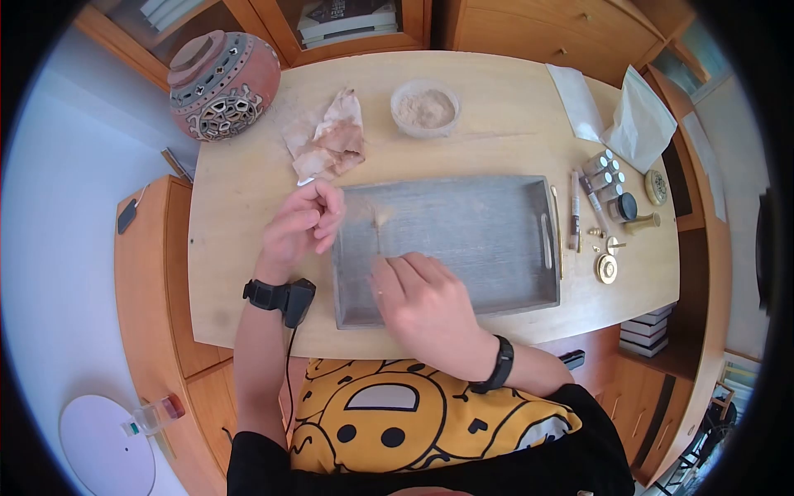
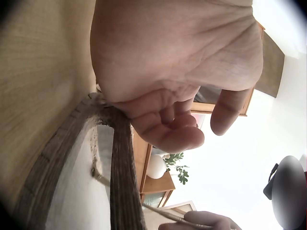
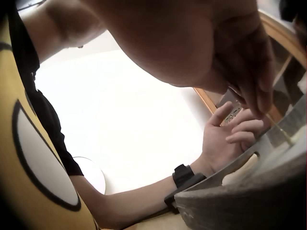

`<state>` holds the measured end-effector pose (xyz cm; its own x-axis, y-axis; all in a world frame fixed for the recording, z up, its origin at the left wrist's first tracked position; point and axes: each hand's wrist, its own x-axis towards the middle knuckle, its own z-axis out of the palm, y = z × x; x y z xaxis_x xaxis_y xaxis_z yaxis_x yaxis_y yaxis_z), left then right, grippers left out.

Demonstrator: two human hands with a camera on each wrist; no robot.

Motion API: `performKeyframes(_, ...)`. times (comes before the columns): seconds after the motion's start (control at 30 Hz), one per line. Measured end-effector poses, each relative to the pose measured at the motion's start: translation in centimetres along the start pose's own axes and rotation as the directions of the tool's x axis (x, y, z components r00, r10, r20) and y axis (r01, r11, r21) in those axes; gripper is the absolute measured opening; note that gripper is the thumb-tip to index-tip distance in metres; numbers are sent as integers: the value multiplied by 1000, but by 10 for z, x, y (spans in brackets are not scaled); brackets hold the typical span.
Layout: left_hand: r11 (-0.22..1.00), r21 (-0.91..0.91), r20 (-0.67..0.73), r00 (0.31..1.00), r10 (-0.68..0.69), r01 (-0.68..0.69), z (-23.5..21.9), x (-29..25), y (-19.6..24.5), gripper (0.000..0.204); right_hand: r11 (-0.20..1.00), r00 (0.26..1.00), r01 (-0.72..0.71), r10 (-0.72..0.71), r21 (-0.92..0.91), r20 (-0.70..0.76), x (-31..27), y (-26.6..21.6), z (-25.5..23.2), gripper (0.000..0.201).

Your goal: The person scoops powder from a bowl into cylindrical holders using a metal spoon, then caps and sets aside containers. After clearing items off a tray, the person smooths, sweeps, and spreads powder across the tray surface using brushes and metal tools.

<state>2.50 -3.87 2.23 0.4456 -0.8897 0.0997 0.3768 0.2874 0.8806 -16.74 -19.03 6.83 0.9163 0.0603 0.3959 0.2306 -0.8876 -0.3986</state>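
My right hand [image 1: 426, 310] is over the front left part of the grey wooden tray [image 1: 463, 240], pinching a thin rod [image 1: 379, 241]. The rod's far end touches a small pale patch on the tray floor. In the left wrist view the rod [image 2: 163, 213] crosses above the tray's side wall [image 2: 123, 177] from my right hand [image 2: 208, 220]. My left hand [image 1: 299, 227] is at the tray's left edge, fingers loosely bent and holding nothing. Its palm side [image 2: 177, 57] shows beside the tray corner. In the right wrist view, my right hand [image 3: 206, 52] hides much of its grip.
Behind the tray are a bowl of powder [image 1: 425, 109], a stained crumpled cloth [image 1: 333, 140] and a patterned pot [image 1: 223, 87]. To the right lie a long thin tool [image 1: 557, 231], small jars [image 1: 610, 178], brass pieces [image 1: 606, 268] and white paper bags [image 1: 641, 120].
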Motion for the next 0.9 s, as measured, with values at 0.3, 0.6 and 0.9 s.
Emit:
performKeyframes(0.3, 1000, -13, 9, 1000, 9, -9, 0, 1, -1, 33, 996, 993, -87, 85, -22, -79, -4, 4, -8, 24)
performKeyframes(0.6, 1000, 16, -2, 1000, 5, -5, 1, 1, 0, 35, 1000, 970, 8, -4, 20, -242, 4, 1, 0, 23)
performKeyframes(0.9, 1000, 10, -22, 1000, -2, 3, 5, 0, -1, 36, 997, 989, 69, -65, 20, -133, 9, -3, 22, 28)
